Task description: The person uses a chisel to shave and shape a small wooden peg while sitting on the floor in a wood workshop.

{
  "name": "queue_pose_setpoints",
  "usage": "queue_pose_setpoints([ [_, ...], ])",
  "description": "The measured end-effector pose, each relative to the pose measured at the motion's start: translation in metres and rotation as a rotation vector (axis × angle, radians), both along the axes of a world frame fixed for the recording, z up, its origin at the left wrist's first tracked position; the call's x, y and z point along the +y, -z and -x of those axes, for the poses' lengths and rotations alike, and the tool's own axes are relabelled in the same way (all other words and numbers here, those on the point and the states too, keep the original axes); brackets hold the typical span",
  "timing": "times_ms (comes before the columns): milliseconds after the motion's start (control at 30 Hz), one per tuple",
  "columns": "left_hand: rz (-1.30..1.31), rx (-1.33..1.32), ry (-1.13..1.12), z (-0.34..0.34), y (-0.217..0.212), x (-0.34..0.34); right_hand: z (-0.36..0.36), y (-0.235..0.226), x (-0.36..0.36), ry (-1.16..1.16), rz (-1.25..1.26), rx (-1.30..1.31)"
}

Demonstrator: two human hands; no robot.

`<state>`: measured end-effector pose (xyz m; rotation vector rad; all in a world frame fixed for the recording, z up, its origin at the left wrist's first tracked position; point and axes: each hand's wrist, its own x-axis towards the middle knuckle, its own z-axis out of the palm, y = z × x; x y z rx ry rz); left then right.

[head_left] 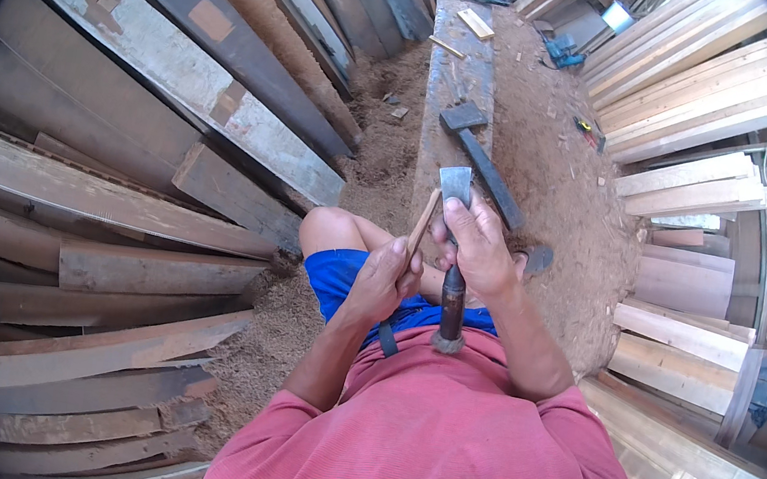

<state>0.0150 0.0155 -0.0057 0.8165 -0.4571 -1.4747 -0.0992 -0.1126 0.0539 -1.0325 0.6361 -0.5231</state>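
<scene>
Right hand (479,247): clamped on a chisel (453,239), blade up, handle toward the chest.
Left hand (385,279): closed around a thin wood strip (423,220), just beside the chisel blade.
Beam (448,103): ahead, carrying an axe (482,151).
Floor (565,186): covered in sawdust.

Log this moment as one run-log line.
left hand: holds wood strip | right hand: grips chisel | hatchet: on beam
</scene>
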Motion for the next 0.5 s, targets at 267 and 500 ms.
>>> queue_pose_setpoints([
  [267,-0.067,0.064,-0.177,-0.032,0.008,-0.034,-0.017,-0.011,0.053,-0.092,-0.544,-0.184],
  [500,-0.045,-0.395,-0.172,-0.030,-0.015,-0.012,-0.007,-0.027,0.074,-0.163,-0.497,-0.148],
])
